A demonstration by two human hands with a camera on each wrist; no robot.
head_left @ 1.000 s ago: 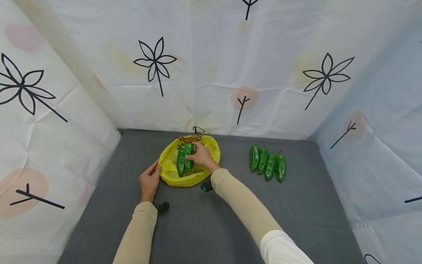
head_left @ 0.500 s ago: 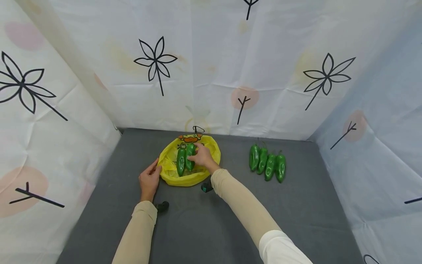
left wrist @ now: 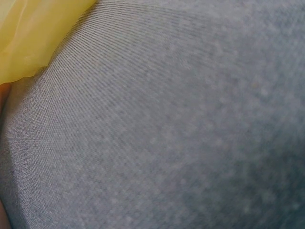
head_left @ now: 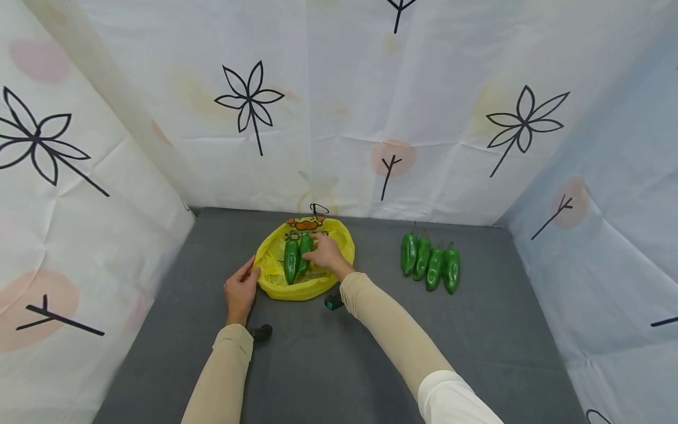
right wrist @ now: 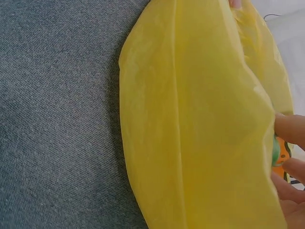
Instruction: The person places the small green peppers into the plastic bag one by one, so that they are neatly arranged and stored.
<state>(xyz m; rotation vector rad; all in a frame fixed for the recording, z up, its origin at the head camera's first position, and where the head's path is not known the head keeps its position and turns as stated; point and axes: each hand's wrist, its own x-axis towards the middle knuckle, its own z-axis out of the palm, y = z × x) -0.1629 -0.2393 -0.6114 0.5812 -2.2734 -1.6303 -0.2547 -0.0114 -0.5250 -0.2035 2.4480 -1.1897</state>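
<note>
A yellow plastic bag (head_left: 275,288) lies with its mouth spread wide, and two green chili peppers are inside. My left hand (head_left: 241,288) pinches the bag's left rim between thumb and fingers. Over the bag, my right hand (head_left: 325,253) has its thumb and fingers at the right-hand chili pepper (head_left: 304,250), still holding it. The other chili pepper (head_left: 291,260) lies just left of it. In the right wrist view the bag's side (right wrist: 205,133) hides most of the held pepper; only a bit of green shows by the fingertips.
Several more green chili peppers (head_left: 434,268) lie side by side in a row on the grey table (head_left: 371,353), right of the bag. Patterned white cloth (head_left: 339,118) hangs behind and on both sides.
The right-hand pepper has shifted slightly right, away from the other one, and sits lower in the bag. My right hand has moved slightly right with it; my left hand stays on the rim.
</note>
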